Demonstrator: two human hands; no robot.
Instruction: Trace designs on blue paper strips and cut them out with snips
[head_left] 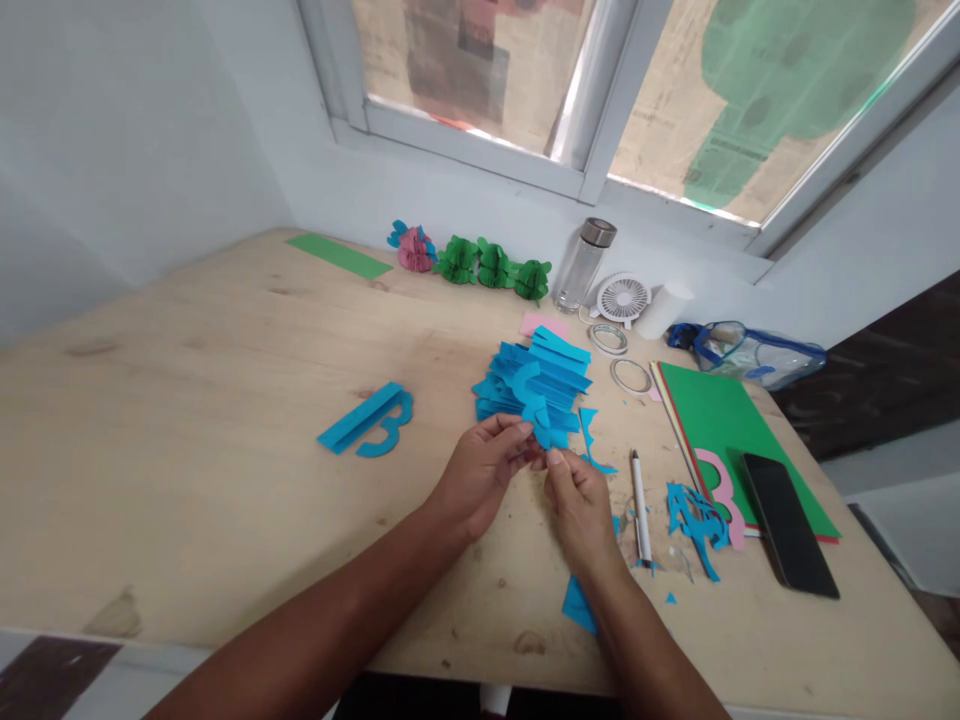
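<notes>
Between my hands is a blue paper cutout (531, 385) with scalloped, curved edges. My left hand (486, 468) pinches its lower left edge between thumb and fingers. At its lower right edge, my right hand (581, 497) closes thumb and finger on the paper. Just behind it lies a pile of folded blue paper pieces (499, 375), partly covered by the cutout. Off to the left rests a folded blue paper piece (367, 420) with a scalloped cutout edge. Narrow blue paper scraps (587, 440) lie right of the pile.
Along the wall stand green paper honeycomb shapes (491, 264), a pink one (415, 249), a glass bottle (581, 268) and a small fan (622, 297). To the right lie tape rolls (630, 377), a pen (640, 510), blue offcuts (699, 522), green paper (720, 410) and a phone (790, 525).
</notes>
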